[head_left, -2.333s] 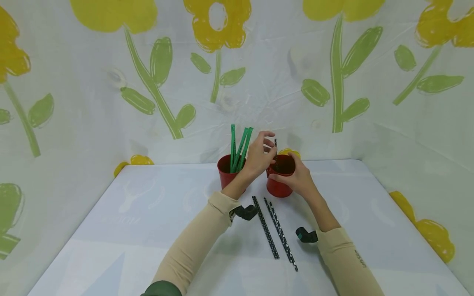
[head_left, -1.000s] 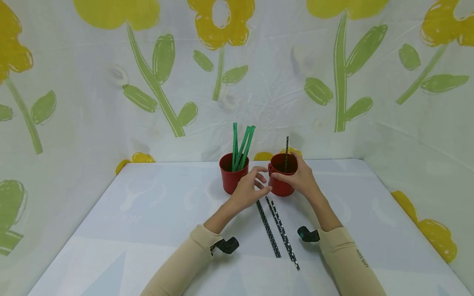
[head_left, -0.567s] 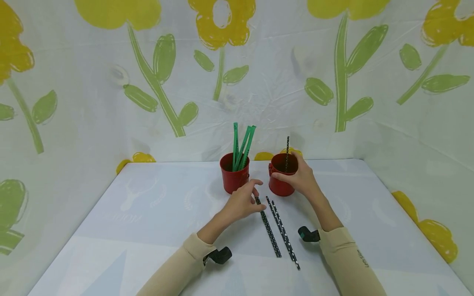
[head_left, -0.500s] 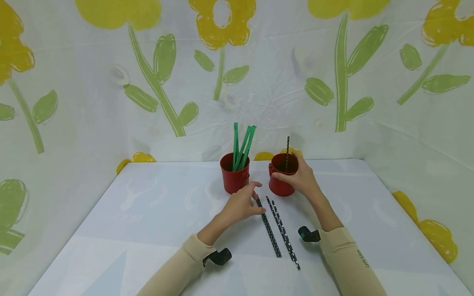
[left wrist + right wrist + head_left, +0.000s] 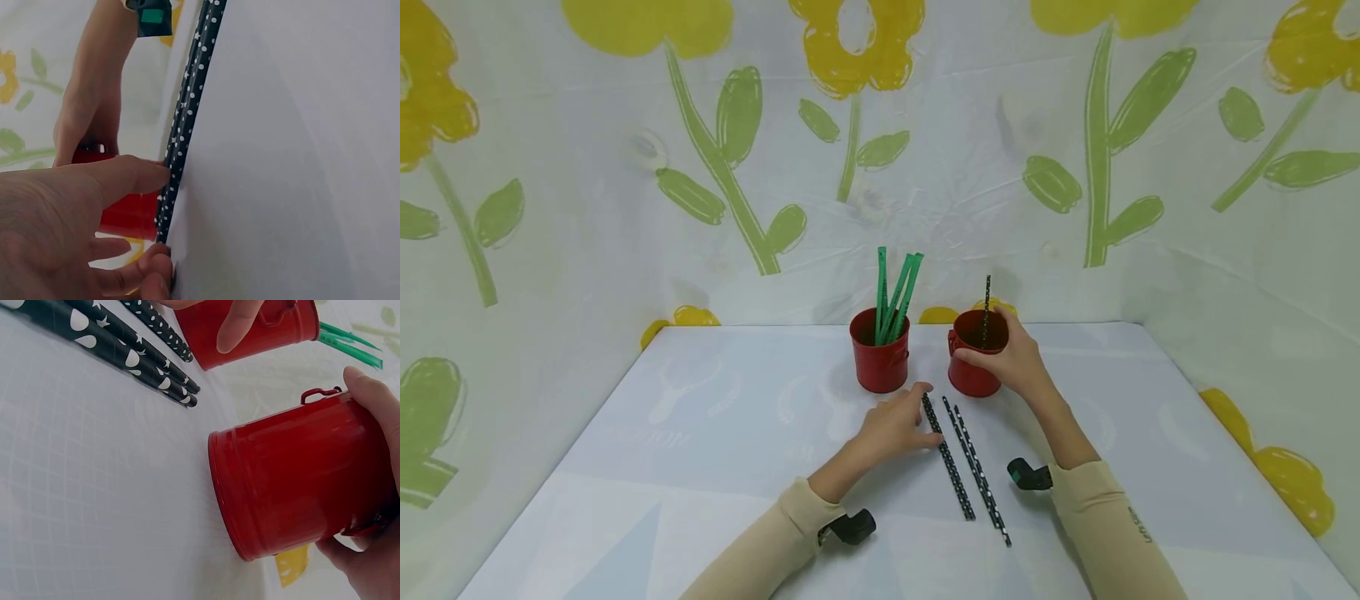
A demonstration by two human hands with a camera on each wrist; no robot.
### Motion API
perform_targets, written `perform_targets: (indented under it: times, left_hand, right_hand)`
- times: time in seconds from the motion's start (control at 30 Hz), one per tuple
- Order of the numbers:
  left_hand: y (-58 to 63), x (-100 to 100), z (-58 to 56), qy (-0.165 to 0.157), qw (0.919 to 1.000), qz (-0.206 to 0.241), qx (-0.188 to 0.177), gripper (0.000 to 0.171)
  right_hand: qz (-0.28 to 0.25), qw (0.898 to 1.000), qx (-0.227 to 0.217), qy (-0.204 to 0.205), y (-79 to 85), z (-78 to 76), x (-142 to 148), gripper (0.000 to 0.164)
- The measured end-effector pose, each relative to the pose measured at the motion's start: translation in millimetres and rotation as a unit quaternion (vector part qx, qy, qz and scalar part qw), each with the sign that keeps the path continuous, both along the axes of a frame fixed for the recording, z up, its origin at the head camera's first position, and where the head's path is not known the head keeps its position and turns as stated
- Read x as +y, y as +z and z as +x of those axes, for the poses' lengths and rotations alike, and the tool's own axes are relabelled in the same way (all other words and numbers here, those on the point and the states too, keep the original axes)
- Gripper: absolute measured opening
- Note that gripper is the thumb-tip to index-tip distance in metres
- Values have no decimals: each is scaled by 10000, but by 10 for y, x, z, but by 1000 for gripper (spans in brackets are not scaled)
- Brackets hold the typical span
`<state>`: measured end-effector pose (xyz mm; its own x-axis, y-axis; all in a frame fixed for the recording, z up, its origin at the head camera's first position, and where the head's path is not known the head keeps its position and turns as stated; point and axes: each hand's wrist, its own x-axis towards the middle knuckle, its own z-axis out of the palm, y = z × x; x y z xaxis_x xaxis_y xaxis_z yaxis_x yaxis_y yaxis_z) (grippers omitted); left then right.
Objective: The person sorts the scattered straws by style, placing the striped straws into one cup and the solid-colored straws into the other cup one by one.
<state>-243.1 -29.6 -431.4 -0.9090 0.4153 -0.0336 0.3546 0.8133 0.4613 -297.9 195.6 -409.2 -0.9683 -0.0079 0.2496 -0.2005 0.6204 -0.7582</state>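
Black drinking straws printed with small white dots (image 5: 952, 468), two of them side by side, lay on the pale worktop (image 5: 737, 467) under my left hand (image 5: 891, 427). Its thumb and forefinger were spread along their far half, the thumb tip at their edge; I could not tell whether it was pressing. I judged the straws almost weightless, stiff lengthwise but easy to crush, and smooth enough to roll apart. A light pinch towards the middle seemed right, since a hard squeeze could dent them. Two black straws with bolder white shapes (image 5: 980, 468) lay just beside them, easy to knock. My right hand (image 5: 1017, 358) gripped the shiny red metal-looking pail (image 5: 973, 379) across its rim; one speckled black straw (image 5: 987, 292) stood inside. That pail looked rigid, slippery and perhaps light enough to tip, so the rim seemed a sound hold. Apart from it, a second red pail (image 5: 880, 368) held green sticks (image 5: 895, 303).
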Motion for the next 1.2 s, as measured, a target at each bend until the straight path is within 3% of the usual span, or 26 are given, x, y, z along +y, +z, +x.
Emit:
perform_targets:
  times: [0.43,0.87,1.07,1.2]
  left_hand:
    - [-7,129,68,450,9981,-406,-78,78]
    - [110,-3,34,333,9971,-616,-305,86]
    - [147,-82,21,300,9964,-710,-347,70]
    - [148,-116,11,196,9977,-454,-460,60]
  right_hand:
    - [0,10000,-77,-9,17,7,-12,105]
    - [-21,10000,-49,31,0,-10,11,106]
    - [-65,9999,-96,38,-9,-13,14,106]
    - [-52,9999,-95,41,-15,-19,12,106]
